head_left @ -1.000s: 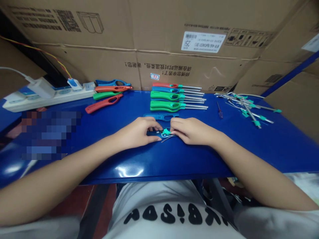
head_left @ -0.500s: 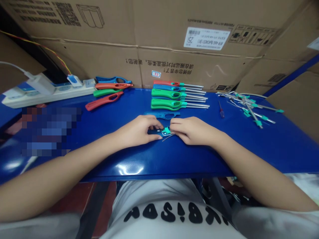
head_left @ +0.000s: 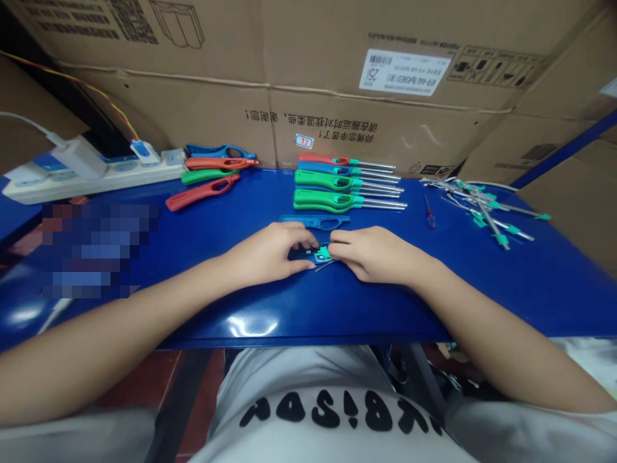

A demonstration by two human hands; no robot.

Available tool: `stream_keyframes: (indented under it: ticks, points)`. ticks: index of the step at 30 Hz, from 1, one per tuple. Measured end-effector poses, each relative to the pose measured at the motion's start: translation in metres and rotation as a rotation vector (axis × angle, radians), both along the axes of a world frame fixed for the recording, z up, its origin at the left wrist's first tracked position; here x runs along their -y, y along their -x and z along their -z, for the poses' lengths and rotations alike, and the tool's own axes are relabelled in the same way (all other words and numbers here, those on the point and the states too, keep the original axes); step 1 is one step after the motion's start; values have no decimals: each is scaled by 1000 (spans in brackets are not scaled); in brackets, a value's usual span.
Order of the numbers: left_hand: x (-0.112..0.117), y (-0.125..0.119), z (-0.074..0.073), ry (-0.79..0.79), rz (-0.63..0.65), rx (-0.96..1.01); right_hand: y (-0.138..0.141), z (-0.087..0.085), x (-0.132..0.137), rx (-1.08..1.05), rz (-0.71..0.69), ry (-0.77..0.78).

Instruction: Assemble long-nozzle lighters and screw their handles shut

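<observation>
In the middle of the blue table, a teal trigger piece (head_left: 323, 253) with thin pale wire sits in a blue lighter shell half, mostly covered by the hands. My left hand (head_left: 274, 249) grips the shell from the left, thumb on the near side and fingers curled on the far side. From the right, my right hand (head_left: 369, 253) pinches the teal piece; its fingertips are partly hidden. A thin grey rod (head_left: 324, 265) sticks out between the hands. Just beyond them lies another blue lighter shell half (head_left: 315, 222).
Several assembled gas lighters (head_left: 322, 200) lie in a row at the back. Loose coloured shell halves (head_left: 202, 192) are left of them, near a power strip (head_left: 144, 179). A screwdriver (head_left: 430, 213) and a pile of metal lighter tubes (head_left: 489, 215) lie right. Cardboard (head_left: 193, 109) stands behind.
Both hands keep almost the same place and hold. The teal piece and wire between them have shifted very slightly. The whole view has moved a little.
</observation>
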State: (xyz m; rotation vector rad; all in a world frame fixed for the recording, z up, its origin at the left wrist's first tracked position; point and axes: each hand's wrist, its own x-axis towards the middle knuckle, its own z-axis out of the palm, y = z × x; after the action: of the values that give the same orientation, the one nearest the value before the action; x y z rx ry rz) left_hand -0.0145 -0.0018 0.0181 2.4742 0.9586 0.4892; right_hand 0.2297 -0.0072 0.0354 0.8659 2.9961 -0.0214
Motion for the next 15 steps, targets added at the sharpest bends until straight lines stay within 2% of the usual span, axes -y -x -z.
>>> stream_keyframes:
  ticks: [6, 10, 15]
  points:
    - [2, 1, -1, -83, 66, -68, -4, 2, -2, -34, -18, -32]
    - [2, 4, 2, -173, 107, -141, -8, 9, -6, -152, -44, -98]
    - [-1, 7, 5, -227, 153, -152, -9, 10, -5, -245, -92, -62]
